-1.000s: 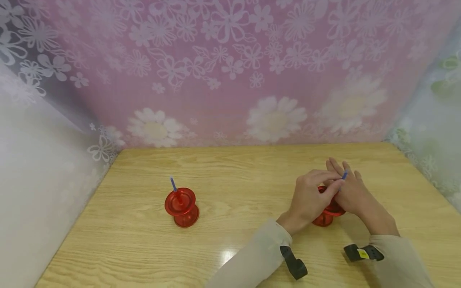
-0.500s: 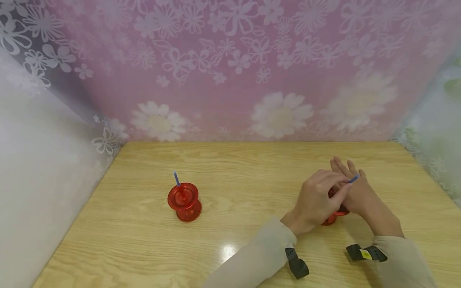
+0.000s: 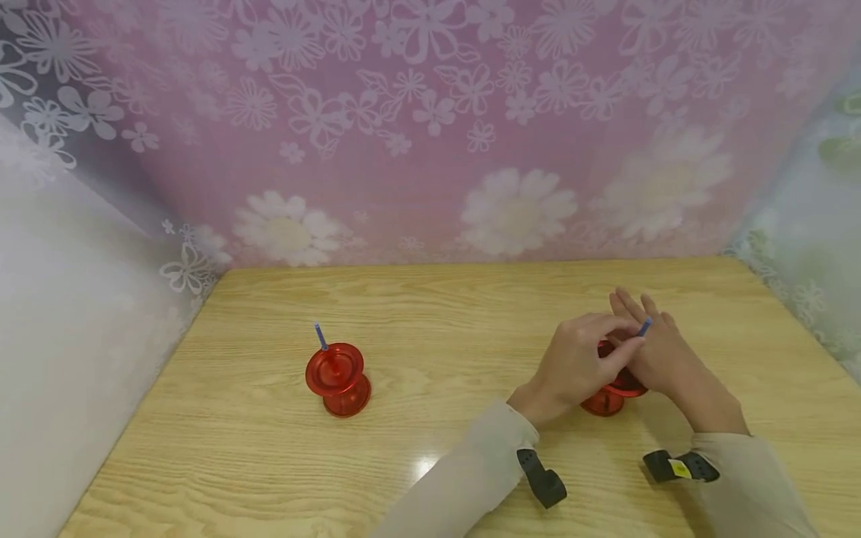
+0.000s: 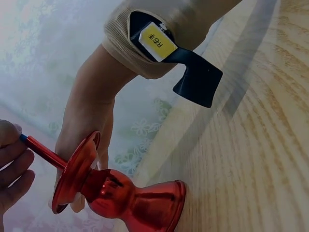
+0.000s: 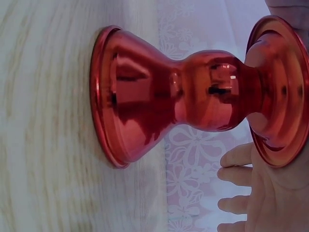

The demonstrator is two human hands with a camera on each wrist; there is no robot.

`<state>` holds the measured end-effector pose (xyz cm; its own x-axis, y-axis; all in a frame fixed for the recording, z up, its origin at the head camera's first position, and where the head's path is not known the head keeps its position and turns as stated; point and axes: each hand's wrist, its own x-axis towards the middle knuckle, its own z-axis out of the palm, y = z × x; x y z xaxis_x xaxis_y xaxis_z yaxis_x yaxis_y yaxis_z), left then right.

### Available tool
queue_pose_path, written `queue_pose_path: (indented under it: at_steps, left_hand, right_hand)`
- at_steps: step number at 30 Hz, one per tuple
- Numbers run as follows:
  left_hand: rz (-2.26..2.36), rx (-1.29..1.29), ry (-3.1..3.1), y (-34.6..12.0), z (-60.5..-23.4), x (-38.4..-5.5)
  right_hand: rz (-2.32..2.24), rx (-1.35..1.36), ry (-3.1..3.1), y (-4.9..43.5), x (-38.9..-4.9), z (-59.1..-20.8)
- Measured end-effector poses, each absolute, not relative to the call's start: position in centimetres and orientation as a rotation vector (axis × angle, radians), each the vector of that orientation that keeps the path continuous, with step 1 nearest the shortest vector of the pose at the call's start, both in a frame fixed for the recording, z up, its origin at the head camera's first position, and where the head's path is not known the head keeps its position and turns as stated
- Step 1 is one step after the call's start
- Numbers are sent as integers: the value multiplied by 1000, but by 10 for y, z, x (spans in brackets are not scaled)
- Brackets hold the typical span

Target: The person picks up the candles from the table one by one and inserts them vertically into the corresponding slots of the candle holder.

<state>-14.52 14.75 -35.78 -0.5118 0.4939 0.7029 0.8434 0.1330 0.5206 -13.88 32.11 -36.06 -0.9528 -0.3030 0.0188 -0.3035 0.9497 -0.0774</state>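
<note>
At the right of the table in the head view stands a shiny red candle holder (image 3: 603, 404) with a wide dish on a waisted foot. My left hand (image 3: 572, 368) pinches a thin blue stick (image 3: 645, 326) between thumb and fingertips above the dish. The left wrist view shows its blue end meeting a red rod (image 4: 46, 152) that rises from the dish. My right hand (image 3: 673, 362) lies against the dish's far right side, its fingers (image 5: 236, 175) stretched out straight. The right thumb is hidden.
A second red candle holder (image 3: 335, 371) with an upright blue stick (image 3: 321, 336) stands to the left on the wooden table (image 3: 430, 299). Flower-printed cloth (image 3: 403, 172) rises behind and at both sides. Black wrist mounts (image 3: 542, 478) hang below both cuffs.
The blue stick in my left fingers leaned right half a second ago and stands steeper now. Both hands stay at the same candle holder. The whole head view has shifted slightly.
</note>
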Motion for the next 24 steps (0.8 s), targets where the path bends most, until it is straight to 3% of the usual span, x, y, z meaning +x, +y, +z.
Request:
queue_pose_path:
  at_steps: [17, 24]
  left_hand:
    - [-1155, -1319, -2229, 141, -352, -144]
    - [-1038, -1244, -2414, 119, -351, -136]
  right_hand:
    - [31, 468, -3104, 321, -139, -362]
    - [413, 289, -3067, 334, -129, -356]
